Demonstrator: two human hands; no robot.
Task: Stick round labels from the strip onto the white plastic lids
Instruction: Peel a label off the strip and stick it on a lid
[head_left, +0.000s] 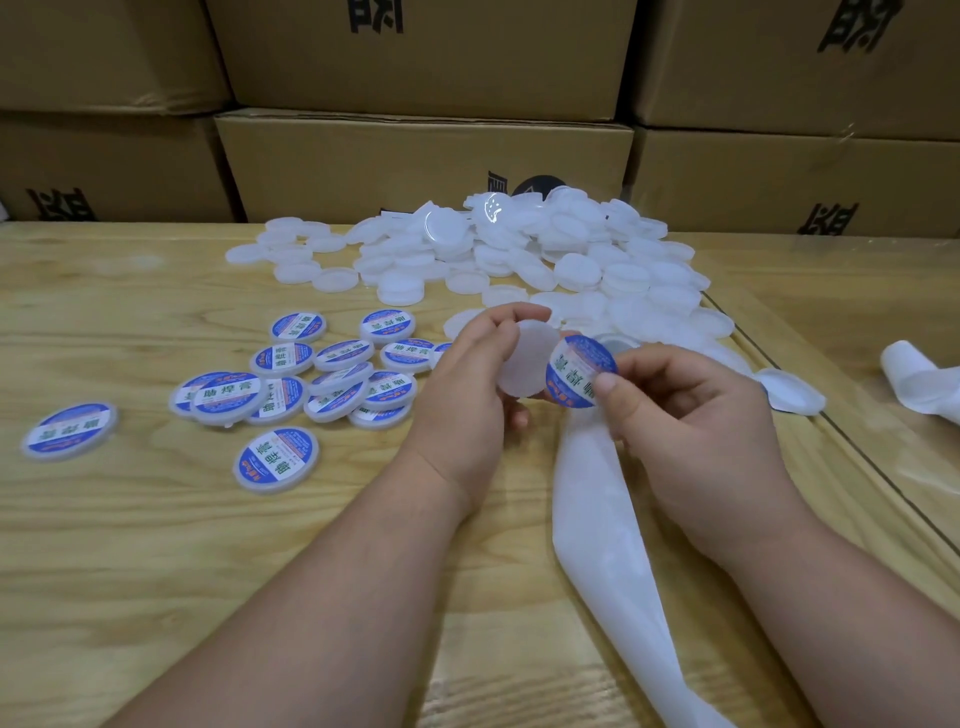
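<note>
My left hand (470, 374) grips a bare white plastic lid (527, 364) by its edge, tilted toward me above the table. My right hand (675, 415) pinches a round blue-and-white label (579, 370) between thumb and fingers, right beside the lid and touching its right edge. The white backing strip (597, 519) runs from under my right hand down toward the bottom edge of the view. A heap of bare white lids (519, 249) lies behind my hands. Several labelled lids (291, 384) lie scattered at the left.
Stacked cardboard boxes (415, 156) wall off the far side of the wooden table (156, 545). A second table (857, 312) adjoins on the right, with a curled piece of white strip (919, 384) on it. Another loose strip end (789, 389) lies at the seam.
</note>
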